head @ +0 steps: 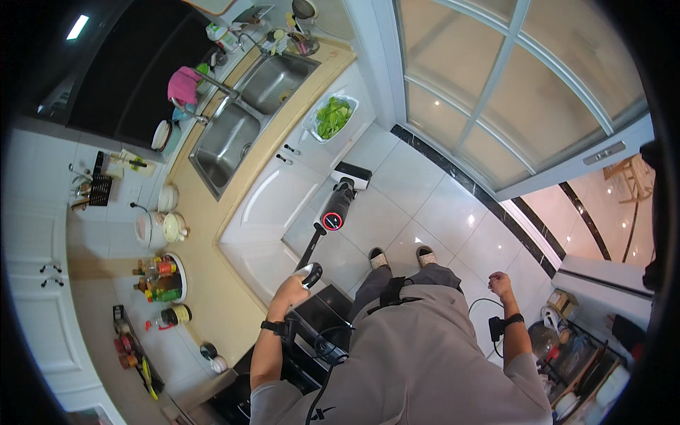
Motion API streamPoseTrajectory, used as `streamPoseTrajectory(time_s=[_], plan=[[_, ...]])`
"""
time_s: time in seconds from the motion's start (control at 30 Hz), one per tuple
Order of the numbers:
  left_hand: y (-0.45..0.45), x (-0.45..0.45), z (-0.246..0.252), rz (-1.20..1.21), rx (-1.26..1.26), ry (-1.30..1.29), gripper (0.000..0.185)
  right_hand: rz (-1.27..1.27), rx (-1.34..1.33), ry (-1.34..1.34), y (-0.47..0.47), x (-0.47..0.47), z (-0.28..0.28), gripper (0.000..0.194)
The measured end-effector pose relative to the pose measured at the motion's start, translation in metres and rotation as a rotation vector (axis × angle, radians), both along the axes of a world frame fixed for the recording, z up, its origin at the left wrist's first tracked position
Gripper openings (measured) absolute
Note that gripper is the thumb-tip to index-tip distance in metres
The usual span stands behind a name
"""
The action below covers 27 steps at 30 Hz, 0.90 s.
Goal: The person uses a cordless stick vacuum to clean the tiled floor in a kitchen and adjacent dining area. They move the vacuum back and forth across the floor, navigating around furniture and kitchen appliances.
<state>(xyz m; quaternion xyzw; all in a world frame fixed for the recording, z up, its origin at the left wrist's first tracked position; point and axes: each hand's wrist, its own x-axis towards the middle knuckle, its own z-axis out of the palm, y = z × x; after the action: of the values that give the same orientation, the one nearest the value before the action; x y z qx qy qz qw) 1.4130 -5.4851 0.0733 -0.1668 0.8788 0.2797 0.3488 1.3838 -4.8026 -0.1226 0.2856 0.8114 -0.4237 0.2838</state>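
Note:
My left hand point(291, 292) is closed around the looped handle point(313, 275) of an upright cordless floor washer. From there a dark pole point(311, 246) slants down to the grey body point(338, 204), whose round display point(333, 221) glows with a red ring. Its floor head point(352, 175) rests on the pale tiles near the white base cabinets. Out to my other side hangs my right hand point(500, 285), with loosely bent fingers and nothing visible in it. Both wrists wear black straps with small devices.
A double steel sink point(226, 143) is set in the yellow counter point(207, 234). From the cabinet front hangs a bin of leafy greens point(332, 118). A glazed door point(478, 101) stands beside the dark threshold point(451, 170). A crowded rack point(579, 366) is at the lower right.

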Motion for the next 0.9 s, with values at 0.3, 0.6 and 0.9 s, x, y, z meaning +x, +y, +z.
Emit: streamPoseTrajectory(time_s=[0.3,0.6,0.9], plan=[[-0.047,-0.039,-0.008,-0.157,0.077,0.201,0.032,-0.175,-0.146,-0.037,-0.108,0.068,0.020,0.015],[-0.073,-0.078,-0.056,-0.224,0.029,0.178,0.031,-0.239,-0.063,-0.016,-0.139,0.123,0.035,0.019],[-0.059,-0.125,-0.078,-0.248,0.014,0.128,0.026,-0.405,-0.034,-0.013,-0.160,0.173,0.057,0.019]])
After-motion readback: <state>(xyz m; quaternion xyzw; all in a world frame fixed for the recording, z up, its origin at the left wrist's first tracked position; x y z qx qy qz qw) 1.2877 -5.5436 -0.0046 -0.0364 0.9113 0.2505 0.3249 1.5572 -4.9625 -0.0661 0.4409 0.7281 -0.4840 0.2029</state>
